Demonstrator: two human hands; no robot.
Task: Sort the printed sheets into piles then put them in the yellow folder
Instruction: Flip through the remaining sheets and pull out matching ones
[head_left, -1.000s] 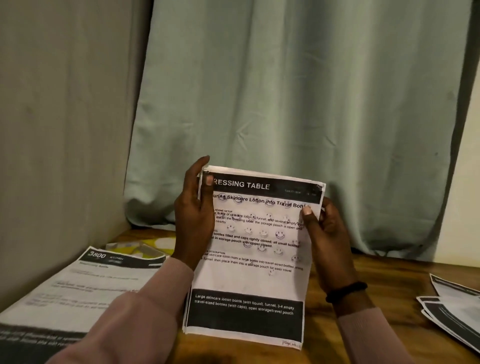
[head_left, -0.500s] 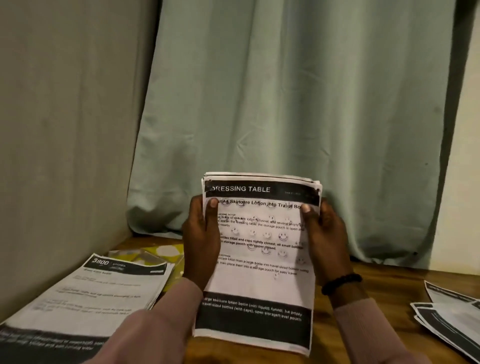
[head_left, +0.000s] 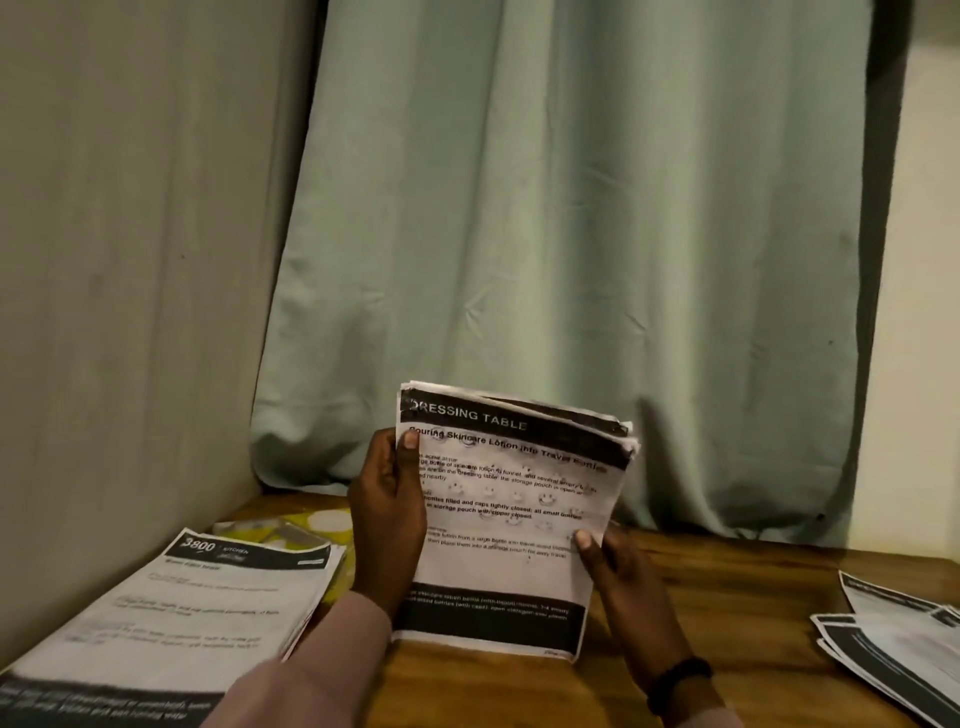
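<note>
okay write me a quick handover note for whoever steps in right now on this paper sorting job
Left hand and right hand both grip the Dressing Table stack, held upright with its bottom edge on the table.
Kitchen pile lies at left, partly over the yellow folder. Another pile lies at right.
Done: two piles laid down.
Left: set down the held stack, then put all the piles in the folder.

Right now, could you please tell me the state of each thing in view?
Dressing-table sheets: upright, bottom edge on the wooden table.
Left hand: grips the stack's left edge.
Right hand: grips its right edge.
Kitchen pile: flat, left.
Yellow folder: partly under that pile.
Right pile: fanned.
</note>
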